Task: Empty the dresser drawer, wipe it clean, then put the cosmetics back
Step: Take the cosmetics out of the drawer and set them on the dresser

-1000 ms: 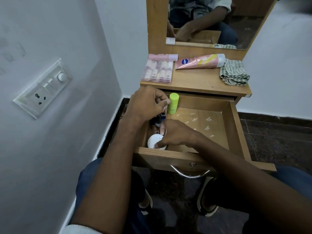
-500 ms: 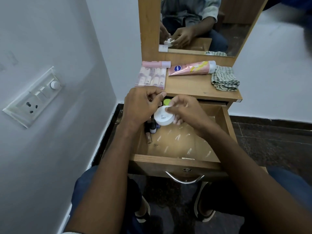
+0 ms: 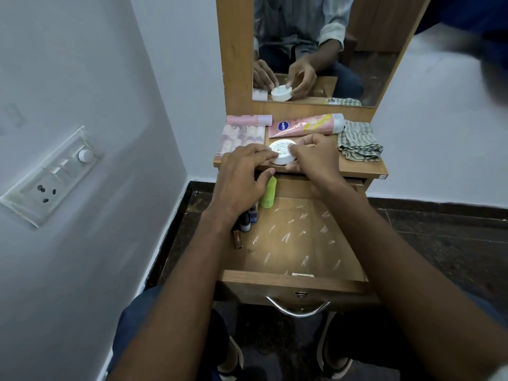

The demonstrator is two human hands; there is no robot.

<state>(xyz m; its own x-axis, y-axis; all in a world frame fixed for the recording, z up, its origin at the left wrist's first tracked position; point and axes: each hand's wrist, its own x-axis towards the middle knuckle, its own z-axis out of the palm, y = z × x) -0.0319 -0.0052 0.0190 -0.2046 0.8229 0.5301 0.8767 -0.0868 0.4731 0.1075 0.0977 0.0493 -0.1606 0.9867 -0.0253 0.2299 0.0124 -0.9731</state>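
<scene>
Small bottles [image 3: 248, 220] at 9 o'clock in the open drawer [image 3: 294, 279], half hidden under the left wrist, labels unreadable; one brown tube [image 3: 238, 239] lying flat just below them. Green stick [image 3: 268, 193] upright at the drawer's 11 o'clock, top masked by the left thumb. White jar [image 3: 281, 155] at the dresser top's [image 3: 357, 167] 6 o'clock edge, label print too small to read, near rim covered by fingers. Right hand [image 3: 316, 158] curled over the jar from 3 o'clock, fingers clamped on its side. Left hand [image 3: 242, 177] palm down from 9 o'clock, fingers together, tips touching the jar's rim, thumb hanging over the drawer. Pink tube [image 3: 305, 125] at 12 o'clock of the jar, pink sachet pack [image 3: 242, 137] at 10 o'clock, striped cloth [image 3: 358, 144] at 3 o'clock, well apart. Mirror [image 3: 324, 50] above, frame cut off at the top; upper right corner blurred blue.
</scene>
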